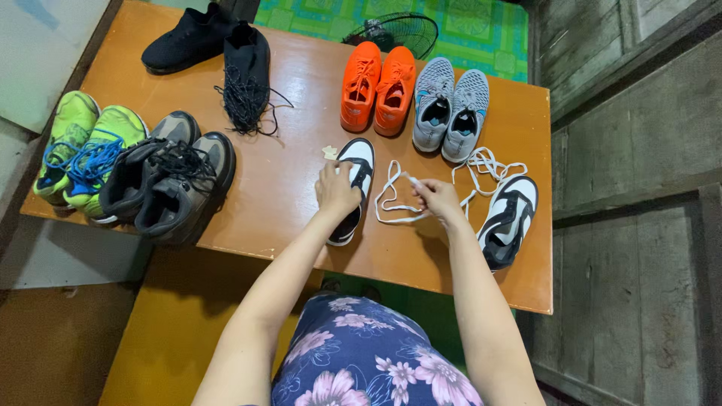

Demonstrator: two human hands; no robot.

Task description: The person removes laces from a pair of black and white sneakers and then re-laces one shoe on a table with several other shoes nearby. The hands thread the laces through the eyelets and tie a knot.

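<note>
White lace (392,197) runs from my right hand (438,198), pinched by its end between my fingertips, and loops on the table (293,188) between my two hands. My left hand (336,191) is closed over a black-and-white shoe (355,174), holding it down. Its mate (509,219) lies just right of my right hand. Orange shoes (377,88) and grey shoes (450,113) sit beyond.

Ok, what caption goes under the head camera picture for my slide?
Left hand steadies a black-and-white shoe while right hand pinches a white lace, on an orange table.
</note>
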